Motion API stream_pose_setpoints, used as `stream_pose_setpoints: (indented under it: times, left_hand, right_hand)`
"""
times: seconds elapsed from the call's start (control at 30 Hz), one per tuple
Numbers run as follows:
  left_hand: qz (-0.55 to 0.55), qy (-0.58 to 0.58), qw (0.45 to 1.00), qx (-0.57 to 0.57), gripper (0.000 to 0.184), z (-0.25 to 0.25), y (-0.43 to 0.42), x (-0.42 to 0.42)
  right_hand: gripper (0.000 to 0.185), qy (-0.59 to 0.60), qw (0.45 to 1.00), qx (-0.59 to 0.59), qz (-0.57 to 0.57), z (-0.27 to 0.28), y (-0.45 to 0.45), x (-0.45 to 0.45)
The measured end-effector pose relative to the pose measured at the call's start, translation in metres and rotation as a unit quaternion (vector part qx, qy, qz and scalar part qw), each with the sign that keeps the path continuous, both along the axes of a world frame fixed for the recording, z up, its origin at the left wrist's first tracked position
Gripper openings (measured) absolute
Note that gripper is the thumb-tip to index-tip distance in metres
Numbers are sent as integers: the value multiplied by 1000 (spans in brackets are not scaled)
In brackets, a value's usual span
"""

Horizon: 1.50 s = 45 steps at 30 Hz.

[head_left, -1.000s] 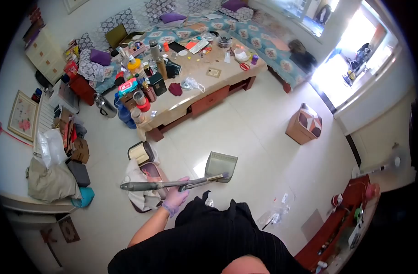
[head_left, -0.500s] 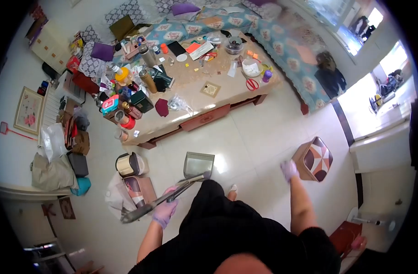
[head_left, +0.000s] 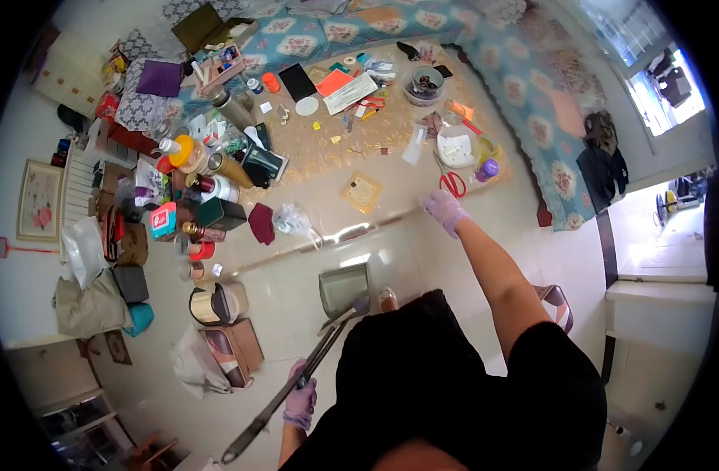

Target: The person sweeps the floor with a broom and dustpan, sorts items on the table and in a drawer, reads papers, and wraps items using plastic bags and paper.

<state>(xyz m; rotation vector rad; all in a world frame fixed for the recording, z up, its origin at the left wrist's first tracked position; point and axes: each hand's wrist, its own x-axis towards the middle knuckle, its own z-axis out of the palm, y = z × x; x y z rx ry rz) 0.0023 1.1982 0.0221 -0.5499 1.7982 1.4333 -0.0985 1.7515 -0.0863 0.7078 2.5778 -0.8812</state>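
Note:
My left hand (head_left: 300, 399), in a light purple glove, is closed around the long grey handles of a dustpan (head_left: 343, 289) and what looks like a broom (head_left: 328, 336). The dustpan's olive-grey pan is low over or on the floor tiles, in front of my shoe (head_left: 387, 299). My right hand (head_left: 444, 212), gloved the same way, reaches to the table's front edge with its fingers stretched forward and nothing visible in them. Just beyond it are red-handled scissors (head_left: 453, 185), a white bowl (head_left: 456, 151) and a purple-capped bottle (head_left: 487, 169).
The low table (head_left: 312, 216) carries bottles, a tablet (head_left: 298, 82), papers and a maroon cloth (head_left: 261, 223). A floral-covered sofa (head_left: 524, 133) runs behind and right. Left on the floor are a bin (head_left: 211, 304), a patterned stool (head_left: 237, 353) and bags; another stool (head_left: 558, 304) is partly behind my right arm.
I have come closer to the table. My right hand has moved from beside the right stool up to the table edge. The left hand still grips the handles, now held more steeply.

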Motion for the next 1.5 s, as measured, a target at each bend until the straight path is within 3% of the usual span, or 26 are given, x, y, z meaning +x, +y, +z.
stream_pose_setpoints:
  times: [0.07,0.13,0.23,0.37,0.43,0.57,0.67,0.7,0.73,0.77,0.8,0.83,0.97,1.03,1.17,1.2,1.23,1.3,1.33,1.37,1.43,1.47,1.5]
  left_hand:
    - [13,-8,1000,-8,56,6,20,-2]
    - [24,-24,999,-34,58,9,42,-4]
    - [64,-46,994,-81,62,30,94,-8]
    - [163,-42,984,-65,64,10,132,0]
    - [181,-58,978,-83,64,16,159,-7]
    - [198,-86,968,-125,64,28,197,-26]
    - [213,-104,961,-145,64,40,212,-22]
    - [220,-109,958,-151,64,45,217,-22]
    - [225,-115,955,-155,64,49,224,-20]
    - [228,-120,953,-159,64,53,229,-17]
    - [233,-124,951,-160,64,55,235,-10]
    - [237,-130,950,-158,64,62,239,-9]
    - [250,-163,939,-173,62,84,257,-9]
    - [263,-92,951,-136,60,69,254,7]
    - [328,-30,941,-77,61,10,223,84]
    - [325,-14,942,-84,61,1,220,99]
    - [339,4,939,-58,59,-11,216,120]
    - [317,18,946,-60,57,8,216,134]
    - [331,20,941,-62,55,19,218,143]
    - [348,20,935,-63,53,25,215,155]
    - [418,-6,908,-16,51,44,215,185]
    - [454,-9,891,16,51,23,218,208]
    - [504,4,862,52,49,-24,228,234]
  right_hand:
    - [25,7,993,65,102,-30,26,-37]
    - [22,48,952,220,205,-72,46,-90]
    - [19,34,954,214,207,-96,69,-156]
    - [18,35,940,268,210,-164,78,-235]
    - [19,35,962,251,98,-159,83,-247]
    - [16,76,958,245,131,-211,83,-259]
    - [20,-23,947,200,251,-199,88,-256]
    - [20,-11,990,79,116,-187,87,-255]
    - [20,-4,999,-46,-23,-173,84,-253]
    - [20,-10,999,-47,-16,-169,84,-246]
    - [18,12,964,-227,-136,-163,86,-241]
    - [16,35,883,-395,-251,-152,84,-240]
    - [18,50,894,-413,-169,-67,72,-231]
    - [17,54,862,-479,-156,-53,61,-229]
    - [16,44,892,-448,-30,-58,10,-215]
    - [16,44,899,-436,15,-60,-8,-212]
    - [12,124,902,-395,121,-55,-21,-205]
    - [11,237,868,-275,339,0,-55,-192]
    - [10,-10,885,-456,90,27,-80,-176]
    - [6,-54,871,-484,63,26,-99,-163]
    - [2,48,872,-365,322,11,-124,-133]
    - [5,57,859,-351,368,1,-140,-121]
    - [4,-158,854,-463,178,16,-165,-101]
